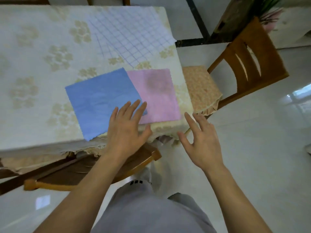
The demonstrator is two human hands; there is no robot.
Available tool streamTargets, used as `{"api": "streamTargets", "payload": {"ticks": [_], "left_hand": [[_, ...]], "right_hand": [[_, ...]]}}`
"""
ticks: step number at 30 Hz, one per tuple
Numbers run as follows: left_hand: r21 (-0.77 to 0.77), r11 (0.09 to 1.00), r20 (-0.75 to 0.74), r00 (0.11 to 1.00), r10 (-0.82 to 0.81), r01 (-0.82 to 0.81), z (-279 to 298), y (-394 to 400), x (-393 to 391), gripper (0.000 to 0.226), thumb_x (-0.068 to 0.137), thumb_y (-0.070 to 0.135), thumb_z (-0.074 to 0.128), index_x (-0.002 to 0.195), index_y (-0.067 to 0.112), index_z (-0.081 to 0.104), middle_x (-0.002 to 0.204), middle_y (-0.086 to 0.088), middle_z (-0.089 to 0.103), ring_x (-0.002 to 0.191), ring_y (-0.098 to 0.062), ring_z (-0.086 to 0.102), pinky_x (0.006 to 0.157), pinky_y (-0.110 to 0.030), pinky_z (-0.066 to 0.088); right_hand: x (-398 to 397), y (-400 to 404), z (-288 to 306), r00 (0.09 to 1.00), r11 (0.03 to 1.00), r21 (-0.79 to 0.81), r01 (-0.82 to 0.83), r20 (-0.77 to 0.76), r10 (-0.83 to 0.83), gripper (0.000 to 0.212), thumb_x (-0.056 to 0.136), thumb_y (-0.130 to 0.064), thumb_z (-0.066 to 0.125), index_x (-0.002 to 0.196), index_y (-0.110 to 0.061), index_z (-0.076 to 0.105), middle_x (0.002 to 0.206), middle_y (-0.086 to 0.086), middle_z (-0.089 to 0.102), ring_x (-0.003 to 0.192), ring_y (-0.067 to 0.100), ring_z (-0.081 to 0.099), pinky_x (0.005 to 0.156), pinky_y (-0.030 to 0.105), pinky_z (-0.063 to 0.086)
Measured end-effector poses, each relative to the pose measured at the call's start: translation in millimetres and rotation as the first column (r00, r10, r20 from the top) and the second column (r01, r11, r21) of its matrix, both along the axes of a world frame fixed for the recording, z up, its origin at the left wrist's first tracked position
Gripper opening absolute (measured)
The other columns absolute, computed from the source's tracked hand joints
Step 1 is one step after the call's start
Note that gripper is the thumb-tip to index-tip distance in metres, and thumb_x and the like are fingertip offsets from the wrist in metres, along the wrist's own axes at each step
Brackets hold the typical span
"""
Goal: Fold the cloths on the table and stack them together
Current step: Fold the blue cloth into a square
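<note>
Head view looks down on our two bare hands at the near right corner of the bench (33, 47), which is draped in a cream cover with pale flower prints. Three cloths lie flat and unfolded on it. Our blue cloth (99, 101) sits nearest, turned at an angle, its near corner reaching the bench edge. Just to its right lies our pink cloth (159, 96), with the blue one overlapping its left edge; its right side runs close to the bench's right edge. Farther back, apart from these two, we see a white cloth with a blue check pattern (131, 36), spread toward the far right corner of the bench. Our left hand (127, 128) is palm down with its fingers (134, 110) spread wide, their tips over the right corner of the blue cloth where it meets the pink one; it grips nothing, and we cannot tell whether the tips press the fabric or hover just above it. Our right hand (202, 140) hangs beyond the bench corner, fingers splayed and empty, clear of every cloth. A wooden chair (249, 61) with a patterned cushion stands beside the right edge of the bench, and another is tucked under the near edge.
</note>
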State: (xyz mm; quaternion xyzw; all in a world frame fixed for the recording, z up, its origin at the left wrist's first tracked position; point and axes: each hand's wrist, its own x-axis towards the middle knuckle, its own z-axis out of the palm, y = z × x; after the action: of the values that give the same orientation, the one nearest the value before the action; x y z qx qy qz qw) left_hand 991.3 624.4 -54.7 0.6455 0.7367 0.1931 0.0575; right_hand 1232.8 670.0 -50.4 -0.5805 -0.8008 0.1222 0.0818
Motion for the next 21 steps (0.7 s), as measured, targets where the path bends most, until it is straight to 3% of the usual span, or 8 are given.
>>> {"api": "streamTargets", "payload": {"ticks": [8,21], "left_hand": [[0.012,0.989,-0.013,0.989,0.145,-0.145,-1.0,5.1,-25.4,0.063,0.087,0.046,0.046,0.144,0.020,0.049,0.149,-0.004,0.049,0.138,-0.030,0.043,0.115,-0.052,0.029],[-0.029,0.891,-0.079,0.889,0.451,-0.454,5.3,20.4,-20.7,0.063,0.088,0.046,0.048,0.144,0.017,0.049,0.149,-0.006,0.049,0.137,-0.031,0.044,0.113,-0.054,0.032]], "right_hand": [[-36.1,46.6,-2.7,0.987,0.987,-0.020,-0.160,-0.020,0.160,0.063,0.096,-0.058,0.046,0.152,-0.031,0.038,0.157,0.007,0.040,0.147,0.030,0.031,0.117,0.053,0.029],[-55.7,144.1,-16.0,0.886,0.888,-0.028,-0.459,-0.081,0.456,0.067,0.095,-0.061,0.037,0.151,-0.026,0.041,0.155,0.007,0.041,0.144,0.029,0.036,0.118,0.054,0.028]]}}
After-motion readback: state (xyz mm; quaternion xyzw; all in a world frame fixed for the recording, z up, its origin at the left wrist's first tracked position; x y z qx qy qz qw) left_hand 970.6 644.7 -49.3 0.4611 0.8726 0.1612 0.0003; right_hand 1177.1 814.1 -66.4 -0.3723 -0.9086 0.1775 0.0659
